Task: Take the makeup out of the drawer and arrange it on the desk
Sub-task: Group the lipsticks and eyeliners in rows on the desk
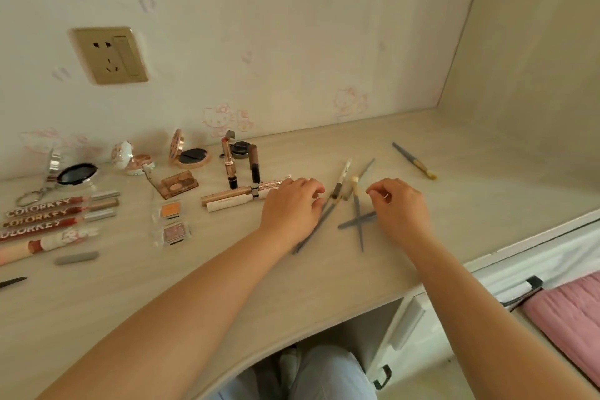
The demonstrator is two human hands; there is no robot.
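Observation:
Makeup lies spread over the pale wood desk (pixel 227 269). My left hand (pixel 292 208) rests with bent fingers on a pair of grey-handled brushes (pixel 311 230). My right hand (pixel 401 204) hovers with curled fingers at the end of two crossed grey brushes (pixel 358 224); whether it pinches one is unclear. Between the hands lie a white pencil (pixel 341 176) and small brush heads. A blue-handled brush (pixel 414 161) lies apart at the far right. To the left are lipsticks (pixel 229 166), cream tubes (pixel 227 199), an open palette (pixel 177 184), compacts (pixel 191 157) and lip glosses (pixel 58 213).
A wall socket (pixel 108 55) sits above the desk's left. Small eyeshadow pots (pixel 172 221) and a grey stick (pixel 76 257) lie near the front left. A white drawer front (pixel 409 318) is under the desk's right end, pink fabric (pixel 571 312) beyond it. My knees (pixel 324 377) are below the desk edge.

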